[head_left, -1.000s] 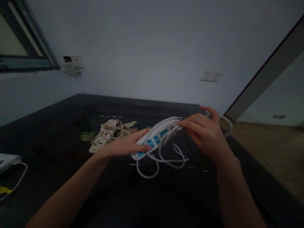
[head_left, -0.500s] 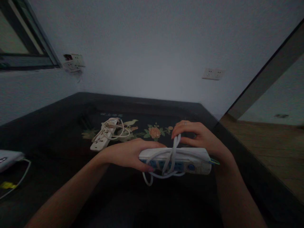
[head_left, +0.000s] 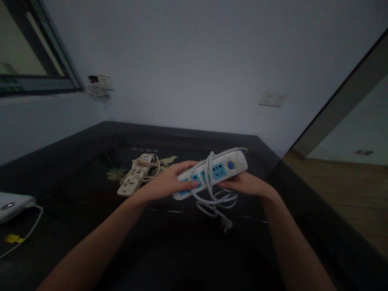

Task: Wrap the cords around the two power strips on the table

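Observation:
A white power strip [head_left: 239,161] with blue sockets and a blue round button is held up tilted, its right end higher, sockets facing me. Its grey cord [head_left: 209,167] is wound around the middle, with loops and a plug [head_left: 226,223] dangling below. My left hand [head_left: 177,180] grips the left end, thumb across the sockets. Under the right end, my right hand [head_left: 247,184] holds the strip from below and behind; most of its fingers are hidden. Blue and yellow-green wire ends [head_left: 243,150] stick out at the strip's upper right corner.
Another white power strip [head_left: 131,184] with its cord wrapped on top lies on the dark, flower-patterned table [head_left: 182,258]. At the left edge sits a white device [head_left: 15,206] with a cable and a yellow tag [head_left: 13,238]. Wall sockets [head_left: 272,99] are mounted behind.
The power strip has turned so its sockets face me and its right end has risen. My right hand has moved from the cord loop above to beneath the strip. The plug now hangs in view.

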`<action>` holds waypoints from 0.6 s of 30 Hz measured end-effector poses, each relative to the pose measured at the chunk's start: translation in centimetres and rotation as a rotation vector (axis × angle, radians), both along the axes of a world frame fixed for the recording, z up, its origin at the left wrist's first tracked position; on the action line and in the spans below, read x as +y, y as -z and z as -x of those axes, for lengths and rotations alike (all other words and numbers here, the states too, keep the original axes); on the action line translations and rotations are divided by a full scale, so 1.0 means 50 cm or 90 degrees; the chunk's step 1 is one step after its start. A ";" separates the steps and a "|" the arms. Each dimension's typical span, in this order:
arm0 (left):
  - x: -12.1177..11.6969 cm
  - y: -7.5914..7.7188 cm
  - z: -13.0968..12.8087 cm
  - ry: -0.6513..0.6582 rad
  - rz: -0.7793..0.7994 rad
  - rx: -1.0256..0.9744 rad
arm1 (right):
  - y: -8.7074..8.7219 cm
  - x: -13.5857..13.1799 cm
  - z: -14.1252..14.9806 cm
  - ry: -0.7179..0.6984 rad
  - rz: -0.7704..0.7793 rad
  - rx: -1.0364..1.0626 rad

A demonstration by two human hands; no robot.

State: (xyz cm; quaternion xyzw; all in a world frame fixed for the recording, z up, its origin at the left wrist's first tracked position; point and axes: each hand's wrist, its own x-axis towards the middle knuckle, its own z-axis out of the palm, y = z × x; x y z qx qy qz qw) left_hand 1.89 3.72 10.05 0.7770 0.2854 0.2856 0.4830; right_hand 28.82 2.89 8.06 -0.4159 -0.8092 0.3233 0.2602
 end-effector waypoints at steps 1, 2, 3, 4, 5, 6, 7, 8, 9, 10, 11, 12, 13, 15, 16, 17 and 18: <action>0.003 0.002 -0.001 -0.015 -0.002 -0.009 | -0.004 0.001 0.005 0.003 0.018 0.015; 0.007 0.005 -0.001 -0.032 -0.006 -0.018 | -0.008 0.002 0.008 0.022 0.033 0.035; 0.011 0.008 -0.002 -0.050 -0.010 -0.028 | -0.013 0.004 0.011 0.057 0.039 0.057; 0.015 0.011 -0.002 -0.067 -0.013 -0.034 | -0.016 0.007 0.011 0.103 0.038 0.085; 0.018 0.013 -0.002 -0.084 -0.014 -0.038 | -0.019 0.010 0.011 0.147 0.037 0.117; 0.021 0.015 -0.002 -0.099 -0.012 -0.040 | -0.020 0.013 0.010 0.184 0.038 0.152; 0.023 0.016 -0.001 -0.110 -0.010 -0.041 | -0.019 0.015 0.008 0.210 0.038 0.187; 0.025 0.017 -0.001 -0.117 -0.007 -0.042 | -0.018 0.017 0.006 0.223 0.039 0.215; 0.026 0.017 0.000 -0.121 -0.005 -0.041 | -0.016 0.019 0.005 0.229 0.037 0.226; 0.027 0.017 0.001 -0.125 -0.007 -0.039 | -0.014 0.020 0.005 0.231 0.031 0.218; 0.028 0.017 0.002 -0.128 -0.011 -0.035 | -0.012 0.020 0.005 0.232 0.019 0.194; 0.029 0.016 0.004 -0.130 -0.014 -0.027 | -0.011 0.019 0.006 0.232 0.003 0.160; 0.029 0.015 0.006 -0.126 -0.015 -0.016 | -0.011 0.017 0.007 0.229 -0.012 0.123; 0.029 0.013 0.009 -0.102 -0.013 0.012 | -0.014 0.011 0.010 0.227 -0.038 0.065; 0.028 0.011 0.011 -0.088 -0.014 0.025 | -0.017 0.007 0.010 0.226 -0.046 0.046; 0.026 0.008 0.013 -0.076 -0.018 0.034 | -0.020 0.003 0.010 0.228 -0.053 0.027; 0.024 0.005 0.014 -0.067 -0.023 0.041 | -0.022 -0.002 0.009 0.231 -0.062 0.003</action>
